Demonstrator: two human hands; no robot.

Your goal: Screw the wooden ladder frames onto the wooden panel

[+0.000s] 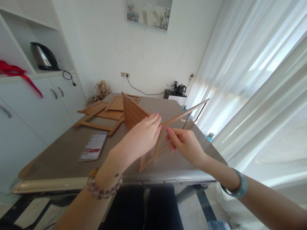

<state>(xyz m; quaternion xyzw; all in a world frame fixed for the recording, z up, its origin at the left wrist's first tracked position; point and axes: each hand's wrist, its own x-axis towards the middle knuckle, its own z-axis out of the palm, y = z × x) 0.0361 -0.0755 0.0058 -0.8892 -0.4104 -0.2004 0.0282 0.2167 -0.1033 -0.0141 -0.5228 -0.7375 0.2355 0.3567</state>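
A wooden panel stands on edge on the table, meeting a light wooden frame whose open rails reach out to the right. My left hand lies over the joint between them, fingers together and curled over the wood. From the right, my right hand pinches a thin metal rod that looks like a hex key, between thumb and bent fingers. Its tip points into the wood beside my left thumb. What the tip engages is hidden.
More wooden panels and frames lie stacked at the back left of the grey table. A phone with a lit screen rests left of my forearm. White curtains hang along the right side; a kettle stands on the left shelf.
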